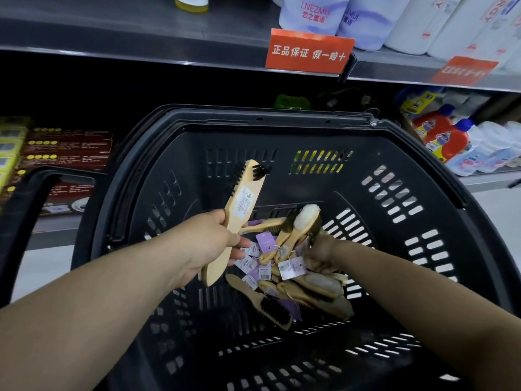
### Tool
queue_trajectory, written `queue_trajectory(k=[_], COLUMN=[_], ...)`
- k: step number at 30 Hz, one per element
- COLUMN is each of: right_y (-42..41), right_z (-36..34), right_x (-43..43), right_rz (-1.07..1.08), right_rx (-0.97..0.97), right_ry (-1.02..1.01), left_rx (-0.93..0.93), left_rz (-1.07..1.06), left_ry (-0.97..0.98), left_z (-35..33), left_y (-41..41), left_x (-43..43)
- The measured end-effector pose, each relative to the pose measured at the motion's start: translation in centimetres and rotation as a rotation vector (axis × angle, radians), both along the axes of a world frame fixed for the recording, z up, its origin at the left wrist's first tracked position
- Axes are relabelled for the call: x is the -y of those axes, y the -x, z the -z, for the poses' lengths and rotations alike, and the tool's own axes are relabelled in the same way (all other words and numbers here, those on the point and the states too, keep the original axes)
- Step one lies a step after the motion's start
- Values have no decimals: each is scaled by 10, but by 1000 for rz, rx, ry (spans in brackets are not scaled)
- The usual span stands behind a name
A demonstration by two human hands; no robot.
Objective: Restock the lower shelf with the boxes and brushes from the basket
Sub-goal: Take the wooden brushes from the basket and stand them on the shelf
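Note:
A black plastic basket (366,153) fills the middle of the view, tilted toward me. A pile of wooden brushes (304,289) with purple and white tags lies on its floor. My left hand (214,244) is shut on a long flat wooden brush (245,196) with black bristles, lifted above the pile and pointing up and away. My right hand (321,255) reaches into the pile and grips a bunch of small tagged brushes (298,230), one with white bristles. Behind the basket's left side, the lower shelf (53,224) holds dark red boxes (67,150).
Yellow boxes (11,148) stand at the far left of the lower shelf. Red and clear bottles (456,142) crowd its right part. The upper shelf (141,38) carries white bottles and orange price signs (308,50). A basket handle (28,193) arches at the left.

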State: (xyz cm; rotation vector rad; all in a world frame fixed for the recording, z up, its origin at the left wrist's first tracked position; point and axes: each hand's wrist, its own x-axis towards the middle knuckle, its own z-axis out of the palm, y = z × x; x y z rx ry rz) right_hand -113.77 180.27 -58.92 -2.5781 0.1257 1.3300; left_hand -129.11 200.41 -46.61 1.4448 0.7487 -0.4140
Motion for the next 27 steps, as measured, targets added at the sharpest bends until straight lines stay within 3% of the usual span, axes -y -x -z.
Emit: queue_trajectory(k=[3, 6, 10, 13, 18, 24, 27], right_y=[-9, -7, 37, 70, 96, 93, 72], right_z=[-35, -89, -140, -154, -147, -136, -135], right_x=[-3, -11, -30, -44, -58, -72, -69], right_rz=[329, 513, 517, 417, 225, -188, -357], right_rx=[-160, -206, -122, -152, -221, 29, -82], right_ry=[-203, -487, -963, -1170, -1174, -992, -894], left_rx=[-1, 15, 60, 77, 104, 115, 86], left_rz=[-14, -61, -215, -288, -100, -125, -109], left_ry=[3, 6, 80, 150, 257, 142, 7], left_z=[-1, -1, -5, -8, -8, -7, -2], left_y=[0, -2, -8, -9, -6, 0, 0], left_x=[-1, 0, 1, 2, 2, 3, 2])
